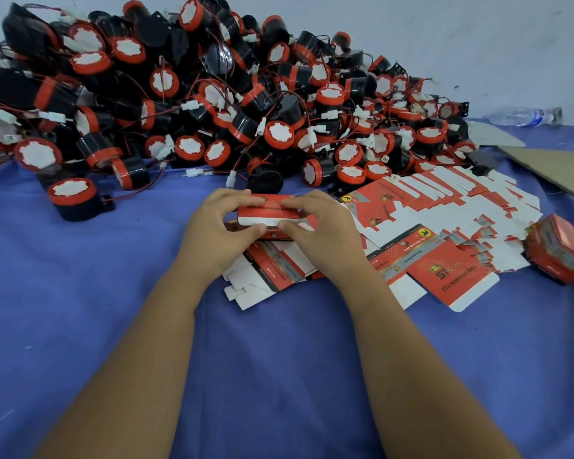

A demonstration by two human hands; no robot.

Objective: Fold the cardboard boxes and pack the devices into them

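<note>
a blue cloth (80, 326) is covering the bench and filling most of the view, with a pale wall (478, 34) rising behind it. a big heap of devices (212, 94) is lying across the far side of the cloth, stretching from the left edge to past the middle; they are round black bodies with red caps, white faces, thin red and black wires and small white plugs, all tangled together. one device (75, 198) is sitting a little apart at the near left foot of the heap.

right of centre, a spread of flat boxes (444, 220) is lying fanned out on the cloth, red, white and grey, some printed side up, some showing white flaps. a sheet of brown cardboard (557, 170) is lying at the far right, with a clear bottle (524, 116) lying on its side beyond it near the wall. a folded box (560, 250), red and closed, is sitting at the right edge, just beside the flat ones.

two bare forearms are reaching in from the bottom. the hands are meeting over the near left end of the flat boxes, both clamped on one box (269, 212) that is half formed and raised above the others. the left hand (219, 230) is pinching its left end, thumb under the near white edge and fingers curled over the top. the right hand (318, 226) is gripping the right end the same way, the two thumbs almost touching at the near edge.
</note>
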